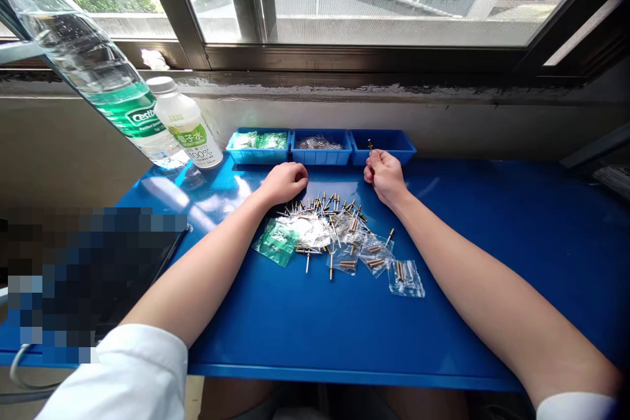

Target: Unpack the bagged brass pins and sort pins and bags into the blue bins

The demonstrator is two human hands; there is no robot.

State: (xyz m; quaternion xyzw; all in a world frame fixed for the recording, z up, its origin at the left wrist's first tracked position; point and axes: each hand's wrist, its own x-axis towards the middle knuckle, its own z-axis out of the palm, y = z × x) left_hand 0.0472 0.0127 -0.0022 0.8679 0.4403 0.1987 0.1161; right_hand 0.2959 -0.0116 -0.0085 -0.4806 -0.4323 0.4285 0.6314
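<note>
at one o'clock of the glinting heap of metal pins (pixel 336 203), the right hand (pixel 386 178) pinches a slim, upright rivet (pixel 370 144) by a smooth blue bin (pixel 406 156). the left hand (pixel 285 182) curls at eleven; i cannot tell its grip. a crinkly green packet (pixel 277 243) lies at nine on the glossy counter (pixel 295 321).

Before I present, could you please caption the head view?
Right hand holding a metal pin by the rightmost blue bin, left hand beside loose pins and packets.
</note>
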